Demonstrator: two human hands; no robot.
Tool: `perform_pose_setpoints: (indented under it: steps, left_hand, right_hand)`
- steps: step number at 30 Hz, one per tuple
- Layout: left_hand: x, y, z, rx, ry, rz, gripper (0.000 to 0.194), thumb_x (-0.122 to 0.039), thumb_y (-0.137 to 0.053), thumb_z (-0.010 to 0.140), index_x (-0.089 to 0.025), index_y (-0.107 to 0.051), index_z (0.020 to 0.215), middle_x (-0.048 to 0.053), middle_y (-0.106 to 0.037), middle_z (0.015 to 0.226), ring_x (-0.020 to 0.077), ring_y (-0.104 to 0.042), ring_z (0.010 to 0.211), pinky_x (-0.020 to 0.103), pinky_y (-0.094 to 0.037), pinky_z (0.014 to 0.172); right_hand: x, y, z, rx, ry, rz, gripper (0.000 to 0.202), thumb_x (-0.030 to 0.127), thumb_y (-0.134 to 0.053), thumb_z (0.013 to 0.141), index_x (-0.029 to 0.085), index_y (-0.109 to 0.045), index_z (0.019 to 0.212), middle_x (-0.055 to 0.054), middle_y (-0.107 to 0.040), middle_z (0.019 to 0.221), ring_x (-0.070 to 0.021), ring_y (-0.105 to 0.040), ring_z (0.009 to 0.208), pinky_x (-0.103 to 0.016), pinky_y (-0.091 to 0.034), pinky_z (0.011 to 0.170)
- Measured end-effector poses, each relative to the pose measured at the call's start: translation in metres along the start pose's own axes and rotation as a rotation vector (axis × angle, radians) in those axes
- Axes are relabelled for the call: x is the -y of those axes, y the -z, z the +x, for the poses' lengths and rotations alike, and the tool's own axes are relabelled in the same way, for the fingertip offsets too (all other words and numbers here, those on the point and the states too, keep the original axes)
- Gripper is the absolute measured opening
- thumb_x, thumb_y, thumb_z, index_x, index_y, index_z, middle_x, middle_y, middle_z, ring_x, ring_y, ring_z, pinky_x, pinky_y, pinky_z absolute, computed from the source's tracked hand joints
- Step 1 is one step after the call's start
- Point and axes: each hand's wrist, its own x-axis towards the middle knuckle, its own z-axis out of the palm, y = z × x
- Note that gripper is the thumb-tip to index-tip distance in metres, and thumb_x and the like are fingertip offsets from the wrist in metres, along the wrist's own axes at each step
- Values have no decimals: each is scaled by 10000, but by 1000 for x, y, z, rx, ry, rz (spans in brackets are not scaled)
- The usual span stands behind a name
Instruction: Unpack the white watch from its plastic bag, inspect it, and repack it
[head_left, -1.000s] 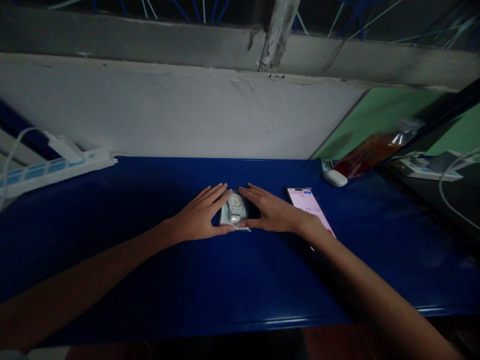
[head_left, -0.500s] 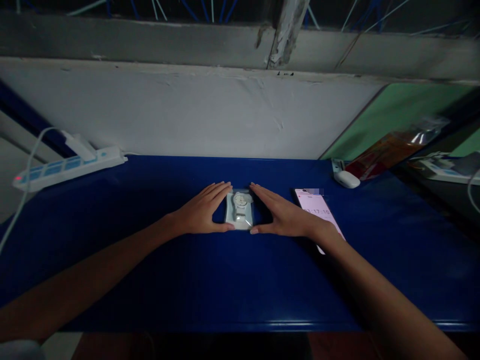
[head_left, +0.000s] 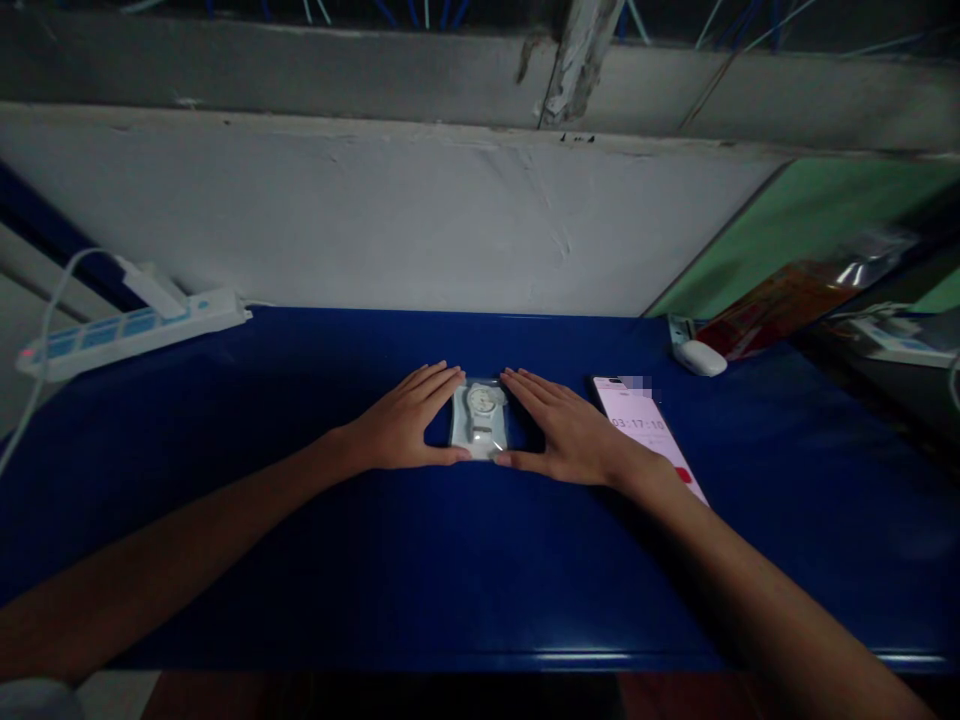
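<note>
A white wristwatch (head_left: 481, 403) in a clear plastic packet (head_left: 480, 448) lies on the blue table (head_left: 450, 570), in the middle of the head view. My left hand (head_left: 409, 418) rests along the packet's left side, thumb at its lower left corner and fingertips at its upper left. On the other side is my right hand (head_left: 566, 428), its thumb at the lower right corner and its fingers near the upper right. Both hands have the thumb spread from the fingers, and neither is wrapped round the packet.
A phone (head_left: 645, 420) showing a timer lies beside my right wrist, partly under the forearm. Behind it are a small white case (head_left: 700, 357) and a bottle of reddish-brown liquid (head_left: 780, 305). A white power strip (head_left: 135, 333) with a plug and cable is at the far left.
The view has shifted slightly. My right hand has turned a little, its thumb now touching the packet's lower right corner, and more of the phone's lower screen shows. The packet stays in place.
</note>
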Motion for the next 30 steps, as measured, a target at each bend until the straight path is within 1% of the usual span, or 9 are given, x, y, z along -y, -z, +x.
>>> perform_pose_setpoints:
  steps: [3, 7, 11, 14, 17, 20, 25, 28, 30]
  left_hand:
    - [0, 1, 0, 7, -5, 19, 1010, -745, -550, 826, -62, -275, 1516, 240, -327, 1554, 358, -249, 1475, 525, -240, 1190]
    - [1, 0, 0, -15, -30, 27, 1045, -767, -567, 794, -76, -268, 1518, 242, -340, 1546, 363, -266, 1468, 529, -249, 1186]
    - [0, 0, 0, -30, -32, 39, 1050, -757, -588, 778, -57, -290, 1503, 253, -357, 1532, 365, -289, 1458, 517, -260, 1186]
    - [-1, 0, 0, -29, -20, 29, 1055, -753, -597, 772, -65, -283, 1506, 248, -351, 1538, 365, -285, 1460, 519, -257, 1188]
    - [-1, 0, 1, -24, -11, 6, 1059, -747, -602, 769, -86, -257, 1521, 241, -322, 1555, 368, -273, 1465, 532, -250, 1187]
    - [-2, 2, 1, -10, 0, -1, 1062, -726, -615, 772, -77, -239, 1524, 251, -288, 1567, 366, -261, 1470, 532, -248, 1188]
    - [-4, 3, 2, -15, 1, 15, 1013, -674, -633, 781, -47, -281, 1495, 264, -285, 1563, 353, -267, 1469, 504, -254, 1193]
    - [-5, 3, 2, -22, -6, 26, 972, -650, -638, 789, -42, -310, 1474, 270, -291, 1557, 349, -272, 1467, 500, -259, 1192]
    - [-5, 3, 1, -30, -7, 29, 941, -638, -638, 794, -52, -329, 1461, 269, -307, 1550, 351, -282, 1462, 507, -263, 1188]
  right_hand:
    - [-1, 0, 0, 10, 6, -1, 1078, 775, -522, 802, 18, -291, 1533, -262, -329, 1553, -385, -322, 1440, -538, -327, 1154]
    - [-3, 2, 0, 27, -3, 26, 1124, 789, -521, 790, 9, -236, 1547, -274, -306, 1558, -395, -319, 1440, -561, -330, 1145]
    - [-5, 3, 0, 45, 3, 39, 1075, 770, -531, 803, 57, -249, 1556, -242, -301, 1572, -380, -307, 1449, -558, -312, 1156]
    - [-7, 1, 0, 25, 16, 50, 1054, 756, -550, 803, 93, -249, 1564, -226, -308, 1573, -382, -307, 1448, -572, -309, 1153]
    - [-8, -1, -1, 14, 18, 59, 1062, 749, -568, 796, 102, -235, 1569, -222, -308, 1573, -393, -305, 1446, -583, -314, 1147]
    - [-6, -1, 0, 9, 19, 44, 1057, 744, -566, 802, 87, -243, 1565, -222, -305, 1575, -390, -303, 1448, -563, -308, 1156]
    - [-4, -1, 0, 2, 12, 40, 1056, 752, -548, 806, 70, -258, 1558, -235, -324, 1563, -402, -317, 1438, -575, -321, 1147]
    - [-6, 0, -1, 16, 9, 56, 1055, 752, -544, 811, 84, -235, 1566, -229, -307, 1573, -398, -302, 1446, -577, -311, 1152]
    - [-7, 0, -2, 32, 7, 62, 1047, 741, -532, 829, 72, -214, 1569, -232, -287, 1580, -389, -291, 1453, -564, -301, 1162]
